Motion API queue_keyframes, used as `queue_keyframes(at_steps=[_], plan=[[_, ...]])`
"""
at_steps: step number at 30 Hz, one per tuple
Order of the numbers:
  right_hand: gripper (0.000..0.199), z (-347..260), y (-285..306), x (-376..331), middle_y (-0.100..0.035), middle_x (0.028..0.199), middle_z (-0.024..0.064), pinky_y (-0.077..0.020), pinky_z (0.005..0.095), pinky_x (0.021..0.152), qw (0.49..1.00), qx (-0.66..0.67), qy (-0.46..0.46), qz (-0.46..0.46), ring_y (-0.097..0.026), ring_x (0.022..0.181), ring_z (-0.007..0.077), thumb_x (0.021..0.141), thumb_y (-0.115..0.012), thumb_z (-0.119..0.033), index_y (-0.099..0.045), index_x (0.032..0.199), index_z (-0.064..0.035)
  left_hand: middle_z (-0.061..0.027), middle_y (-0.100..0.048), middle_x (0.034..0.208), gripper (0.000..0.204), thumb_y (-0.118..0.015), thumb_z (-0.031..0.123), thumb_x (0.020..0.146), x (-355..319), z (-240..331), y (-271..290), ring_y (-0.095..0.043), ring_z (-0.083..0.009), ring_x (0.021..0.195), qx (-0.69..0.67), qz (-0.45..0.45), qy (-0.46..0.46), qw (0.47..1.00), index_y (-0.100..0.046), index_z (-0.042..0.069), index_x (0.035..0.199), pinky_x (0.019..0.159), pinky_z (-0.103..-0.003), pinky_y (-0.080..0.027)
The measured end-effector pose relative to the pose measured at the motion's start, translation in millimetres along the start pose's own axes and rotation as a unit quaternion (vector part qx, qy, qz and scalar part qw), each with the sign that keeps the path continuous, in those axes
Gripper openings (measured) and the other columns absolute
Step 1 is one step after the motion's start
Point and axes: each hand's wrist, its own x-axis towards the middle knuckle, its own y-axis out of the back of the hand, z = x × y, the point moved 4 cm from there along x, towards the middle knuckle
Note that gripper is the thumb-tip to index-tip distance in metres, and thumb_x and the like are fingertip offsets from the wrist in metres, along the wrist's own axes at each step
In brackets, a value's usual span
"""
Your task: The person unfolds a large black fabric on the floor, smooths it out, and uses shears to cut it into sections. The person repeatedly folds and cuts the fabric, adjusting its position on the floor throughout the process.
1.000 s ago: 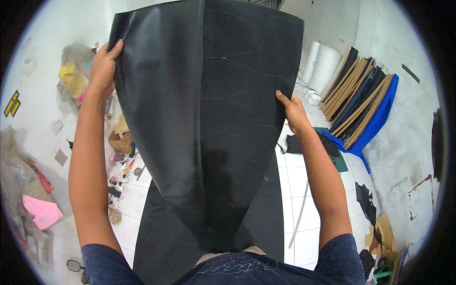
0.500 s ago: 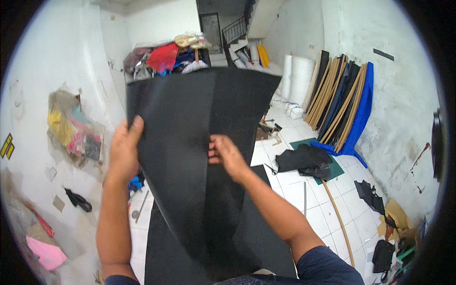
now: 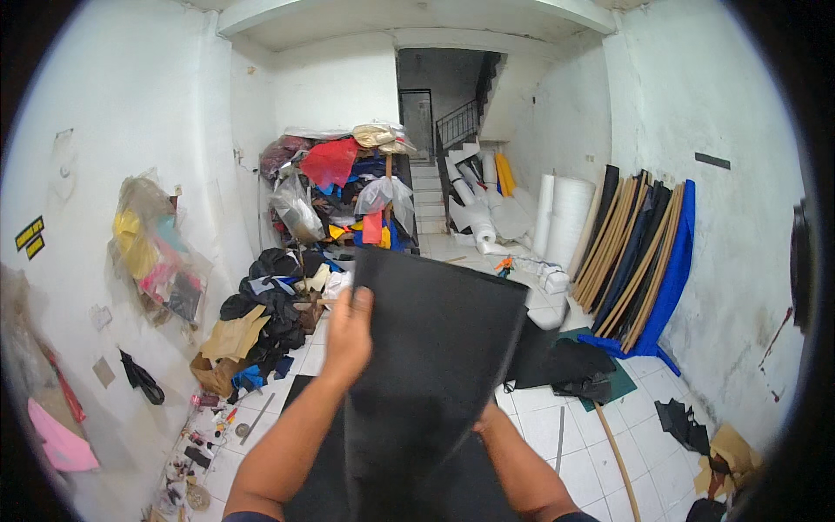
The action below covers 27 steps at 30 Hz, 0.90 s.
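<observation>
A stiff black sheet (image 3: 430, 348) stands up in front of me, folded over on itself. My left hand (image 3: 350, 339) is closed on its left edge, thumb on the near face and fingers behind. At the sheet's lower right edge is my right hand (image 3: 489, 419); the sheet covers its fingers, so its grip does not show. A blurred dark flap (image 3: 535, 344) sticks out to the right behind the sheet. Below lies a larger black sheet (image 3: 304, 483), partly covered by my arms and the raised one.
Cardboard tubes and dark rolls (image 3: 622, 261) lean on the right wall beside a blue roll (image 3: 670, 270). Black scraps (image 3: 565, 365) lie on a green mat (image 3: 619, 387). Fabric heaps (image 3: 270, 304) and small tools line the left side. A wooden stick (image 3: 619, 461) lies at right.
The view has tilted up. The black sheet has folded narrower. My left hand has shifted right with its edge, and my right hand has moved from the sheet's front to behind its lower right edge.
</observation>
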Motion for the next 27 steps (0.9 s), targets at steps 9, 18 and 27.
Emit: queue_keyframes(at_steps=[9,18,27], plan=[[0.061,37,45,-9,-0.049,0.139,0.0147,-0.035,0.0428,0.107,0.988,-0.033,0.088,0.122,-0.051,0.121,0.0295,0.095,-0.055,-0.038,-0.041,0.141,-0.0013,-0.0126,-0.053,0.099,0.043,-0.043,0.034,0.102,-61,-19,-103,-0.05,-0.0278,0.095,0.104,-0.01,-0.069,0.992,-0.049,0.019,0.142,0.089,-0.043,-0.035],[0.06,-35,94,-72,-0.055,0.13,0.0182,-0.0415,0.0402,0.101,0.926,-0.12,0.274,0.229,-0.056,0.113,0.0285,0.09,-0.068,-0.023,-0.043,0.137,0.003,-0.0056,-0.05,0.09,0.037,-0.056,0.025,0.095,0,-9,-43,-0.05,-0.0253,0.09,0.135,0.266,-0.149,0.943,-0.06,0.017,0.131,0.081,-0.041,-0.034],[0.067,-140,77,-160,-0.048,0.136,0.0224,-0.0384,0.0476,0.106,0.899,-0.192,0.392,0.035,-0.051,0.12,0.035,0.087,-0.067,-0.03,-0.041,0.138,0.0056,-0.009,-0.051,0.093,0.039,-0.058,0.03,0.093,63,91,-14,-0.048,-0.0279,0.09,0.161,0.412,-0.318,0.839,-0.061,0.015,0.128,0.079,-0.043,-0.032]])
